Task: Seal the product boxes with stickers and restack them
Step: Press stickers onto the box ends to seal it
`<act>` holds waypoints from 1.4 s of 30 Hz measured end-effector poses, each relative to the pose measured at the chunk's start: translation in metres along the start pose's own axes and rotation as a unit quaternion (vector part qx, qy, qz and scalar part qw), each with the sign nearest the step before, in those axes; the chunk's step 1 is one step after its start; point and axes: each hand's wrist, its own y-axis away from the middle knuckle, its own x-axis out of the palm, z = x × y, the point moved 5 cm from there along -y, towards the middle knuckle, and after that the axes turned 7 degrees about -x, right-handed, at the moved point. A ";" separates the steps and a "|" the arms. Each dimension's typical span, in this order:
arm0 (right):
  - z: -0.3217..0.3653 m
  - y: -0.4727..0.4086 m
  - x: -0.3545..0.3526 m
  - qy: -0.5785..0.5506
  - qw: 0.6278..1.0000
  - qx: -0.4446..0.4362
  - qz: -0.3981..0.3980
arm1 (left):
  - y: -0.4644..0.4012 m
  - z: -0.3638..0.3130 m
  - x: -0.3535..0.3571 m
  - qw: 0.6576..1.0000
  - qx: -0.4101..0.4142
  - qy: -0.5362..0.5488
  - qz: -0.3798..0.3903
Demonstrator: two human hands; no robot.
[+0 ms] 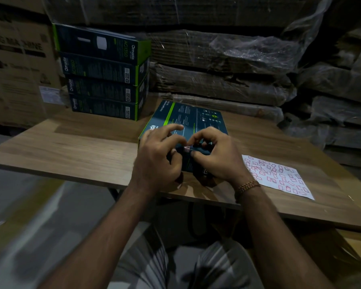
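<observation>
Product box [188,119]: dark teal with green stripe, lying flat on the wooden surface [81,147], near edge under both hands.
Left hand [158,155]: fingers curled, thumb and forefinger tips pinch the sticker's left end; index finger raised over the box top.
Right hand [215,155]: fingers curled, tips pinch the sticker's right end; beaded bracelet [247,187] on the wrist.
Sticker [187,149]: small, red-marked, between the two hands' fingertips at the box's near edge; whether it is pressed down, can't tell.
Sticker sheet [279,176]: white, red-outlined stickers, flat on surface just right of right hand.
Stack [104,74]: four matching boxes, far left of surface, apart from the worked box.
Behind: plastic-wrapped cardboard bundles [227,65].
</observation>
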 end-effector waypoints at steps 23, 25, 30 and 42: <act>-0.003 0.000 -0.002 0.009 1.000 0.006 -0.012 | -0.002 0.001 0.004 0.999 -0.025 -0.026 0.032; -0.003 0.000 -0.002 0.005 1.000 0.002 -0.013 | -0.001 0.001 0.004 0.999 -0.025 -0.029 0.024; -0.006 -0.001 -0.001 -0.002 1.000 0.004 -0.007 | -0.001 0.005 0.004 0.999 -0.051 -0.010 0.008; -0.002 0.000 0.000 0.004 1.000 0.007 0.000 | -0.001 0.005 0.004 0.999 -0.043 -0.007 -0.004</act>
